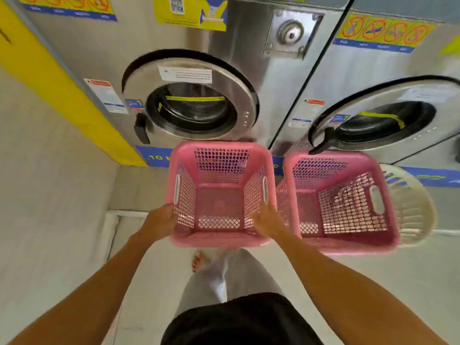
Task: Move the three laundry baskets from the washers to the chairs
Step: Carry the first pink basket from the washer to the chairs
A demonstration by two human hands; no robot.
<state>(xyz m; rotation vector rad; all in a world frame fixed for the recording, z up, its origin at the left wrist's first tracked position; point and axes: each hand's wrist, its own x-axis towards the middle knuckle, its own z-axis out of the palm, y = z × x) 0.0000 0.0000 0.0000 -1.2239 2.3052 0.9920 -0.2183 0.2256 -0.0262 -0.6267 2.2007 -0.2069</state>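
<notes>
An empty pink laundry basket [219,195] is in front of the left washer [194,105]. My left hand [161,219] grips its left rim and my right hand [267,217] grips its right rim. A second empty pink basket [341,202] stands just to its right, below the right washer [383,120]. A white basket [413,207] is tucked behind the second pink one, mostly hidden. No chairs are in view.
Both washer doors look closed, and the right door's black handle [321,145] overhangs the second pink basket. A pale wall [49,170] with a yellow stripe runs along the left. My legs and a bare foot [199,261] are on the light floor below the baskets.
</notes>
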